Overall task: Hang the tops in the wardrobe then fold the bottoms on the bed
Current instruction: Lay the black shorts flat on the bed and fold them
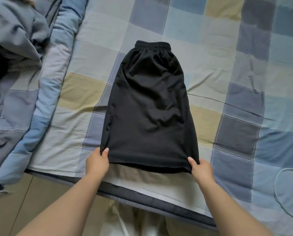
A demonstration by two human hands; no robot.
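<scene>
We see plain black shorts [149, 106]; bedsheet [244, 82] checked in pale blue, slate grey, khaki, cream; crumpled duvet [14, 31] grey-blue; cable [278, 193] white; floor [31, 201] beige.

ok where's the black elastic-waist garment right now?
In the head view, the black elastic-waist garment lies flat mid-frame on the checked patchwork bedsheet, waistband away, hem at the near bed edge pinched by the left hand and right hand.

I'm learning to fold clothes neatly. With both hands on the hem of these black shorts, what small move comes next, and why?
Probably lift the hem and carry it up to the waistband. The black shorts lie lengthwise on the bed, waistband at the far end; the left hand and right hand each pinch a near corner.
</scene>
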